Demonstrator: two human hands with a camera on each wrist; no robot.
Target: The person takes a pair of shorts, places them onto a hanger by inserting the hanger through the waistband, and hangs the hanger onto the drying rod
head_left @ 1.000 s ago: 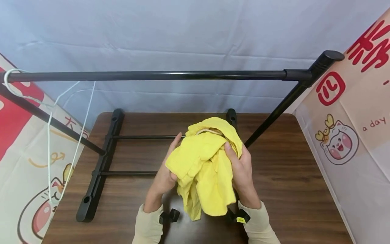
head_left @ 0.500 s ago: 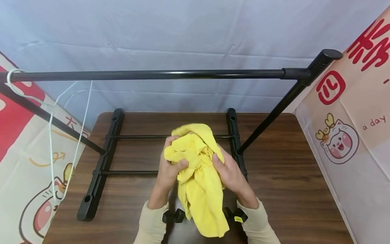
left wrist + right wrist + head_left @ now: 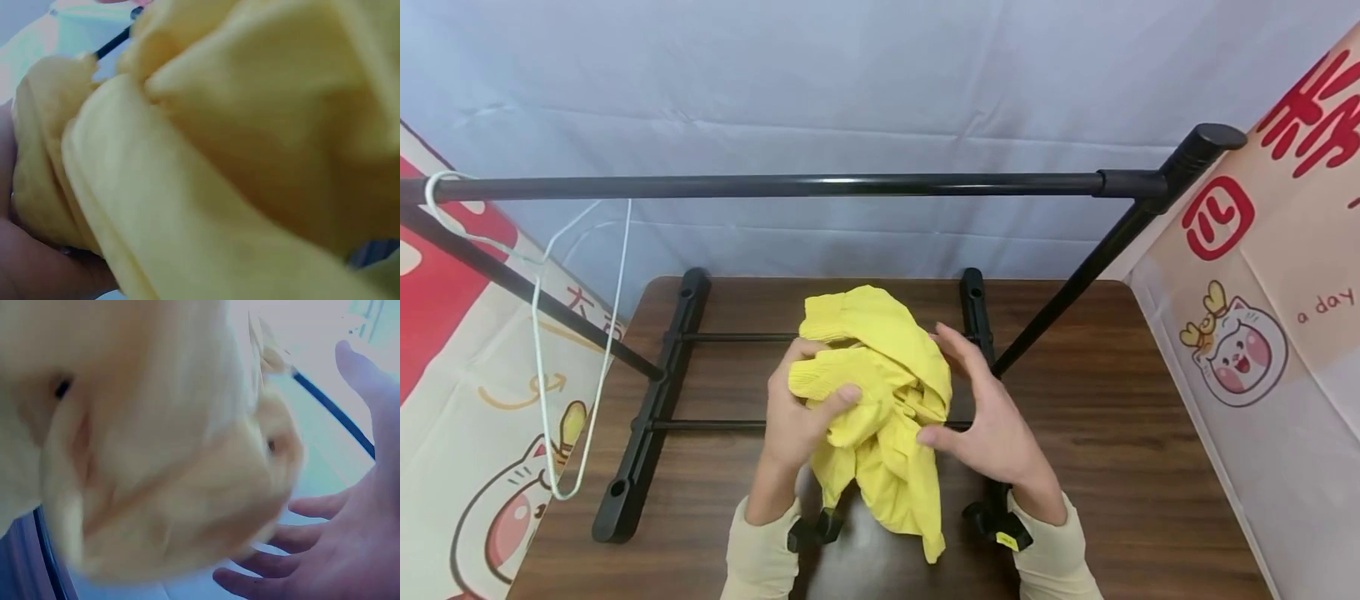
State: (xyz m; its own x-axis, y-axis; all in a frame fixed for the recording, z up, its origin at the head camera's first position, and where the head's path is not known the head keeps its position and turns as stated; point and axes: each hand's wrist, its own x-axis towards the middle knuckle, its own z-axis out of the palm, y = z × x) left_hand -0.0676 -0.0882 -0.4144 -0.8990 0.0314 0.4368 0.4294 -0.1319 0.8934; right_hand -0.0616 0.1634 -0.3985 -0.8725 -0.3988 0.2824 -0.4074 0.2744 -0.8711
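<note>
A bunched yellow garment (image 3: 887,400) with ribbed edges hangs in loose folds above the table. My left hand (image 3: 797,412) grips its left side, thumb pressed over the ribbed part. My right hand (image 3: 992,412) is beside the garment's right side, fingers spread and thumb apart. In the right wrist view, the right hand's fingers (image 3: 300,537) are extended close to the cloth, which they do not hold. Yellow folds (image 3: 187,175) fill most of the left wrist view and hide much of the left hand's fingers.
A black garment rack stands over the table, its top bar (image 3: 775,187) running across the view and its feet (image 3: 651,408) on the wood. A white hanger (image 3: 538,333) hangs from the bar at the left. Brown tabletop (image 3: 1112,467) extends to the right.
The garment has been turned and shifted left in the hands, its ribbed edges now facing left. The right hand has let go and moved off to the right; the left hand keeps its grip.
</note>
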